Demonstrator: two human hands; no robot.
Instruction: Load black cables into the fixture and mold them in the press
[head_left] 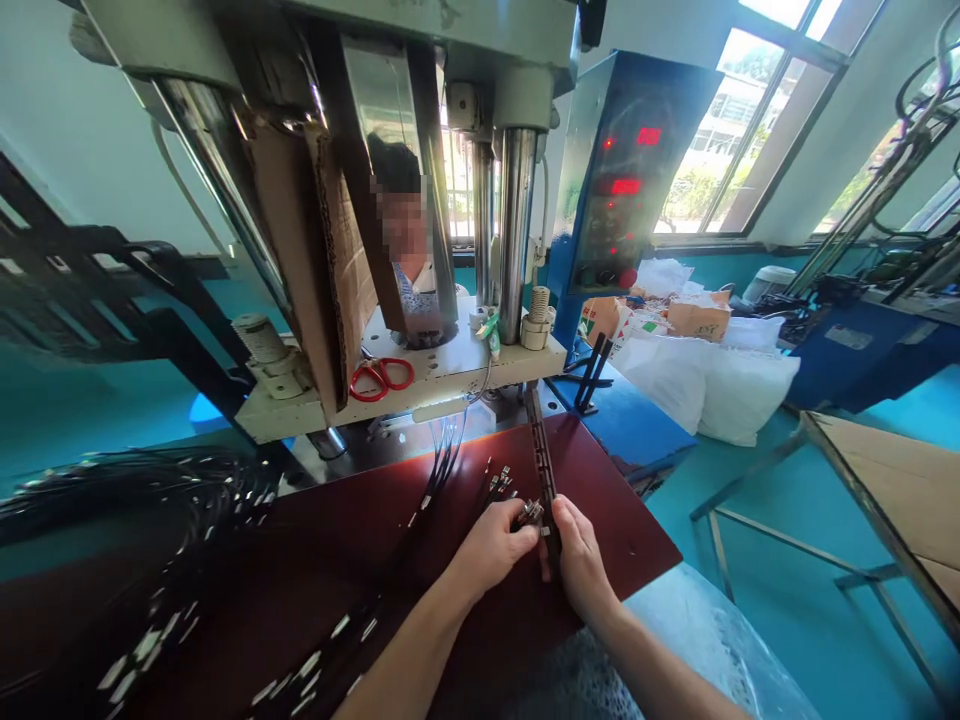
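Observation:
My right hand (583, 552) is wrapped round the near end of a long dark slotted bar (539, 440), which runs away from me toward the press. Just to its left, my left hand (491, 548) pinches several small metal cable connectors (531, 512) against the bar's side. Whether any connector sits in a slot is hidden by my fingers. Beyond my left hand, a few more cable ends with metal tips (499, 480) lie on the dark red board (600, 480). Another bunch of thin black cables (442, 465) hangs from under the press onto the board.
The press (420, 385) stands ahead, with red-handled scissors (381, 378) on its ledge. A blue control box (637, 180) shows red digits. Black cables with connectors (150, 640) lie at left. White sacks (720, 380) and a metal-framed table (885, 460) are at right.

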